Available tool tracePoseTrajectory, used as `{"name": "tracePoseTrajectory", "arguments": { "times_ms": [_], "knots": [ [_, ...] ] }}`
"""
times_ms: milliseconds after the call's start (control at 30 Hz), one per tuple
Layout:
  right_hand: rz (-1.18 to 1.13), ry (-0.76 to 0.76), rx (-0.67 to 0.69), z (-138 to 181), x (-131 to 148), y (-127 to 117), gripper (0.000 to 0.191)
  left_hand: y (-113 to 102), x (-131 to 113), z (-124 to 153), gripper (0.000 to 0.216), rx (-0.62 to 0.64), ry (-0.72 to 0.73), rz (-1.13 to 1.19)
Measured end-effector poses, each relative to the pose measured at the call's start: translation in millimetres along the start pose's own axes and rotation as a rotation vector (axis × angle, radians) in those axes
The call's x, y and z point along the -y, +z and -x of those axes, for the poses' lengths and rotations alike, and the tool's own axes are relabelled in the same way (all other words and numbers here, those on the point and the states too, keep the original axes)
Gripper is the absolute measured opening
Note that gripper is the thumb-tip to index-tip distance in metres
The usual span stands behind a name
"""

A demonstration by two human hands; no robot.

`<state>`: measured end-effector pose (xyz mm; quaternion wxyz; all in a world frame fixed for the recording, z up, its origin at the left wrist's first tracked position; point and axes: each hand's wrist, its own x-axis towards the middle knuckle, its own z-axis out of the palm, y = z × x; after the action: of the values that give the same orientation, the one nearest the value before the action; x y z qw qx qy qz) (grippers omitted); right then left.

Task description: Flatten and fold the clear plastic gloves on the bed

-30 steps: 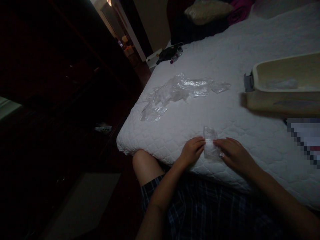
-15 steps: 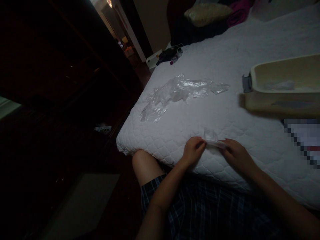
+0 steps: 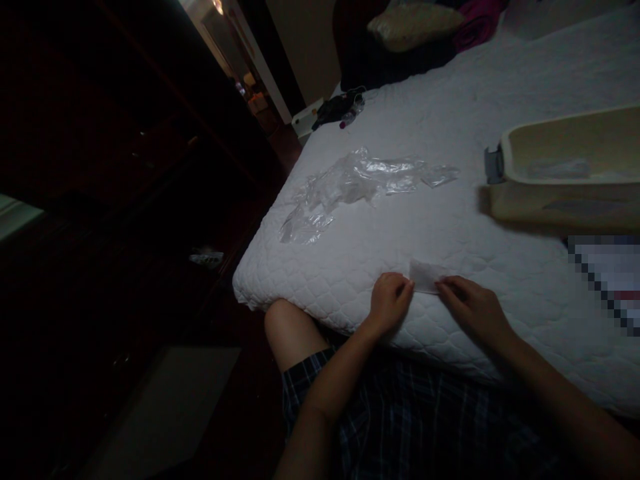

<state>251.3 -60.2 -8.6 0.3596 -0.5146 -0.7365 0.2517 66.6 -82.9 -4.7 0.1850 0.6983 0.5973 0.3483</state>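
Observation:
A small, pale, see-through plastic bag [image 3: 424, 276], folded to a flat rectangle, is stretched between my hands just over the near edge of the bed. My left hand [image 3: 391, 299] pinches its left end between thumb and fingers. At the other end my right hand [image 3: 471, 305] grips a corner with thumb and forefinger. Farther back lie crumpled clear plastic bags [image 3: 350, 183], spread out in an uneven heap on the white quilted mattress cover [image 3: 310, 277].
On the right is a cream plastic bin [image 3: 530, 207] with a grey clip and something clear inside. A blurred-out flat item [image 3: 610, 273] lies below it. Dark items [image 3: 337, 110] sit at the far left corner; a pillow [image 3: 415, 28] and a magenta cloth [image 3: 477, 27] lie behind.
The plastic bag was a thin strip with a raised flap; now it shows as a flatter, wider rectangle. My right hand has shifted slightly left along it, and my left hand barely moved.

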Motion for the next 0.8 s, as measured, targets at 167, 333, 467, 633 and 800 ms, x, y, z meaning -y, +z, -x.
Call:
{"name": "tracePoseTrajectory", "arguments": {
  "times_ms": [167,333,467,633,800],
  "knots": [
    [-0.043,0.067,-0.017,0.4,2.4,0.0,0.028,3.6,-6.4,-0.6,0.024,0.002,-0.014,-0.094],
    [-0.033,0.124,-0.049,1.2,3.7,0.9,0.032,6.7,-9.9,1.1,0.026,-0.027,-0.018,-0.145],
    [0.005,0.155,-0.083,1.6,5.8,0.7,0.038,8.8,-10.5,2.6,0.026,-0.044,-0.015,-0.173],
    [0.044,0.173,-0.100,0.9,10.2,-1.0,0.041,10.2,-12.0,2.4,0.025,-0.041,-0.019,-0.197],
    [0.064,0.131,-0.131,1.3,10.5,-0.6,0.037,13.5,-15.1,1.5,0.026,-0.035,-0.027,-0.248]
  ]
}}
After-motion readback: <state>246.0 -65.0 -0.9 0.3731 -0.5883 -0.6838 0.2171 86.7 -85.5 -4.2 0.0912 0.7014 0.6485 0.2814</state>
